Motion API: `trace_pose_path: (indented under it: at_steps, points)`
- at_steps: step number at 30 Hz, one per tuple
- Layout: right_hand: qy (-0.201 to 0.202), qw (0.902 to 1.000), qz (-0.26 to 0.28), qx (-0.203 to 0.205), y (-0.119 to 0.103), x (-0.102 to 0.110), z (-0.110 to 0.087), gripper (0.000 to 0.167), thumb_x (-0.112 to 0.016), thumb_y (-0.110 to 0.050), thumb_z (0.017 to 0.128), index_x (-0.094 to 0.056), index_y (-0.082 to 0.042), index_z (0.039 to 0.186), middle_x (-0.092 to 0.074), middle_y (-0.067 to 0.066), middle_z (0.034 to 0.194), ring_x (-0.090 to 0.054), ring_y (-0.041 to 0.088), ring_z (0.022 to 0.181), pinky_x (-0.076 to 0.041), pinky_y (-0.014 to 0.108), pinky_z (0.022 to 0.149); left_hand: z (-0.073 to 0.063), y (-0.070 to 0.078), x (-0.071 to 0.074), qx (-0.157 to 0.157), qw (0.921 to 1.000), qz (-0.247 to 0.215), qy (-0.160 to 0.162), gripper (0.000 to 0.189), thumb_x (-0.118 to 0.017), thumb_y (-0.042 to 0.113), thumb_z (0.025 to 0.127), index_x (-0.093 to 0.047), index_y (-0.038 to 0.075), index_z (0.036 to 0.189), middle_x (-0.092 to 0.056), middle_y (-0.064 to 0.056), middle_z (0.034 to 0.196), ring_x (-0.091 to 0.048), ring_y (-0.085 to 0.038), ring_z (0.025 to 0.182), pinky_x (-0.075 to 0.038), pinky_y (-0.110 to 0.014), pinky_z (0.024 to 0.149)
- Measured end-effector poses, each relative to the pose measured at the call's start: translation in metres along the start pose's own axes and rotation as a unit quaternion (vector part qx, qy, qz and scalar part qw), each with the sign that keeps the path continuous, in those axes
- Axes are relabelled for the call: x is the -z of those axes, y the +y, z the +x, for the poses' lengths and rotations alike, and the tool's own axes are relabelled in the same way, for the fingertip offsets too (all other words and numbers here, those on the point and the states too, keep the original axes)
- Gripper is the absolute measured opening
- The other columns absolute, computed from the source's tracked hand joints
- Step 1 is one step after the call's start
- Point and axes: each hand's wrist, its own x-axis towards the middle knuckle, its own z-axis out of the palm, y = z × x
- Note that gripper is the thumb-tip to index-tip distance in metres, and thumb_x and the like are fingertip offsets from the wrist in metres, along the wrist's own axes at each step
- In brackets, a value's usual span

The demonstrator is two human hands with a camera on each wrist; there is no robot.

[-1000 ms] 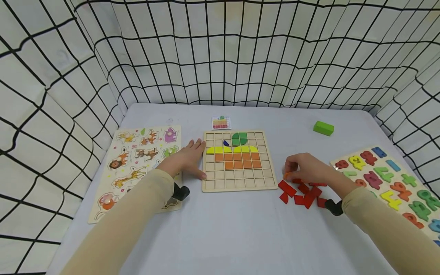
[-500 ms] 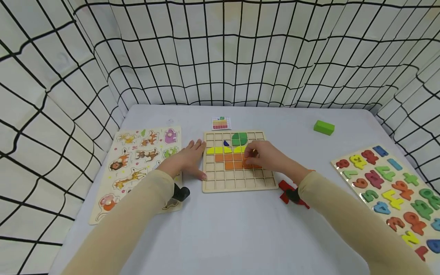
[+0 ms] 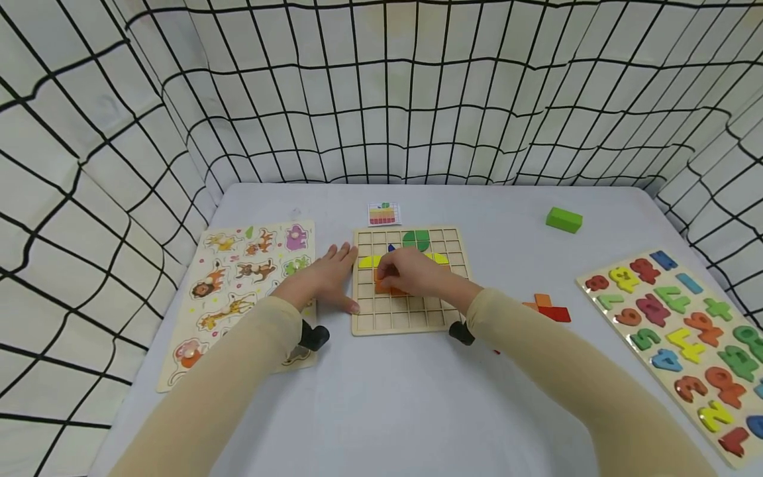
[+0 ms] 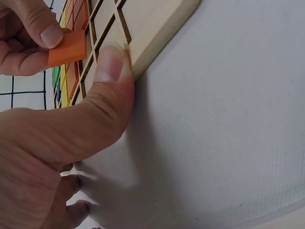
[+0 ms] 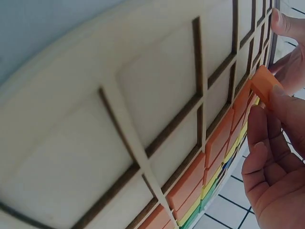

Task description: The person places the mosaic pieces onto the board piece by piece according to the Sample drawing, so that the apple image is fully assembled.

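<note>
A wooden grid board [image 3: 381, 321] lies mid-table, with green, blue, yellow and orange tiles set in its upper rows. My right hand [image 3: 417, 273] is over the board's left part and pinches an orange square tile [image 4: 69, 49] between thumb and fingers. In the right wrist view this tile [image 5: 263, 82] is tilted, close over the grid cells at the end of the orange row. My left hand [image 3: 328, 275] spreads along the board's left edge, its thumb [image 4: 112, 67] resting at the rim. Some placed tiles are hidden behind my right hand.
Red tiles [image 3: 556, 314] and orange tiles [image 3: 542, 300] lie right of the board, partly behind my right sleeve. A small picture card [image 3: 383, 214] lies behind the board. An animal puzzle [image 3: 235, 285] is at left, a number puzzle [image 3: 673, 331] at right, a green block [image 3: 563, 220] farther back.
My right hand has moved left from the tile pile, across the board, to its left part, carrying an orange tile. My left hand has stayed at the board's edge.
</note>
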Motion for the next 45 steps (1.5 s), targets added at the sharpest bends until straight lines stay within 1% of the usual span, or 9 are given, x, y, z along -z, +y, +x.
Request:
trace_pose_path:
  at_steps: [8, 15, 18, 21, 26, 31, 36, 41, 45]
  points:
    - [-0.008, 0.9993, -0.033, -0.013, -0.006, -0.002, 0.003, 0.009, -0.071, -0.014, 0.097, -0.073, -0.009, 0.103, -0.072, 0.003, 0.096, -0.059, 0.017, 0.086, -0.055, 0.026, 0.081, 0.001, -0.001, 0.000, -0.002, 1.0000, 0.003, 0.002, 0.123, -0.084, 0.047, 0.082, -0.005, 0.001, 0.164, 0.002, -0.021, 0.172, 0.004, -0.044, 0.159, -0.011, -0.057, 0.129]
    - [-0.024, 0.9978, -0.055, -0.029, -0.010, -0.005, 0.004, 0.008, -0.070, -0.018, 0.098, -0.076, -0.012, 0.098, -0.072, -0.001, 0.091, -0.061, 0.015, 0.080, -0.056, 0.025, 0.078, 0.000, 0.000, -0.001, 0.001, 1.0000, 0.003, 0.002, 0.122, -0.084, 0.047, 0.082, -0.005, 0.000, 0.164, 0.001, -0.022, 0.172, 0.003, -0.044, 0.159, -0.012, -0.057, 0.129]
    - [-0.022, 0.9973, -0.065, -0.025, -0.010, -0.006, 0.004, 0.009, -0.070, -0.018, 0.098, -0.077, -0.012, 0.096, -0.072, -0.001, 0.089, -0.062, 0.015, 0.079, -0.057, 0.025, 0.078, -0.001, 0.001, 0.000, 0.002, 1.0000, 0.003, 0.003, 0.122, -0.083, 0.048, 0.082, -0.005, 0.000, 0.164, 0.001, -0.022, 0.172, 0.003, -0.044, 0.159, -0.012, -0.057, 0.129]
    - [-0.016, 0.9970, -0.074, -0.018, -0.011, -0.006, 0.004, 0.009, -0.071, -0.017, 0.098, -0.077, -0.011, 0.097, -0.074, 0.000, 0.090, -0.062, 0.014, 0.079, -0.058, 0.025, 0.080, -0.001, 0.001, 0.000, 0.003, 1.0000, 0.003, 0.004, 0.122, -0.083, 0.047, 0.082, -0.006, 0.000, 0.164, 0.001, -0.022, 0.172, 0.003, -0.044, 0.159, -0.012, -0.057, 0.129]
    - [0.004, 0.9979, -0.064, -0.014, -0.009, -0.001, -0.003, 0.009, -0.070, -0.017, 0.098, -0.076, -0.011, 0.102, -0.075, 0.000, 0.097, -0.063, 0.014, 0.084, -0.058, 0.027, 0.083, -0.001, 0.000, -0.001, -0.003, 1.0000, 0.006, 0.008, 0.122, -0.083, 0.047, 0.083, -0.005, -0.002, 0.163, 0.000, -0.024, 0.171, 0.001, -0.045, 0.158, -0.013, -0.057, 0.129]
    - [0.030, 0.9985, -0.041, -0.019, 0.006, 0.014, -0.021, 0.009, -0.071, -0.015, 0.097, -0.077, -0.010, 0.102, -0.076, 0.002, 0.098, -0.066, 0.016, 0.090, -0.059, 0.030, 0.084, -0.002, 0.000, -0.002, -0.007, 0.9999, 0.010, 0.011, 0.123, -0.083, 0.048, 0.083, -0.005, -0.003, 0.163, 0.000, -0.025, 0.171, 0.000, -0.046, 0.158, -0.013, -0.057, 0.129]
    - [0.045, 0.9973, -0.028, -0.051, 0.038, 0.032, -0.047, 0.010, -0.073, -0.013, 0.095, -0.076, -0.008, 0.103, -0.074, 0.004, 0.098, -0.065, 0.019, 0.091, -0.058, 0.033, 0.083, 0.000, -0.003, -0.004, -0.006, 0.9998, 0.014, 0.012, 0.123, -0.083, 0.048, 0.083, -0.004, -0.002, 0.163, 0.001, -0.024, 0.171, 0.001, -0.046, 0.158, -0.013, -0.057, 0.129]
    - [0.051, 0.9931, -0.012, -0.105, 0.077, 0.049, -0.085, 0.015, -0.071, -0.007, 0.095, -0.074, -0.005, 0.109, -0.073, 0.008, 0.103, -0.062, 0.023, 0.094, -0.059, 0.038, 0.087, 0.003, -0.005, -0.006, -0.007, 0.9998, 0.007, 0.014, 0.123, -0.083, 0.048, 0.083, -0.005, -0.001, 0.163, 0.001, -0.023, 0.171, 0.002, -0.044, 0.159, -0.013, -0.058, 0.129]
    - [0.044, 0.9891, -0.020, -0.139, 0.106, 0.061, -0.117, 0.019, -0.070, -0.006, 0.095, -0.072, -0.002, 0.114, -0.073, 0.012, 0.106, -0.063, 0.026, 0.097, -0.060, 0.043, 0.090, 0.004, -0.006, -0.007, -0.007, 0.9998, 0.008, 0.014, 0.123, -0.083, 0.048, 0.083, -0.004, -0.001, 0.163, 0.001, -0.023, 0.171, 0.002, -0.044, 0.159, -0.013, -0.058, 0.129]
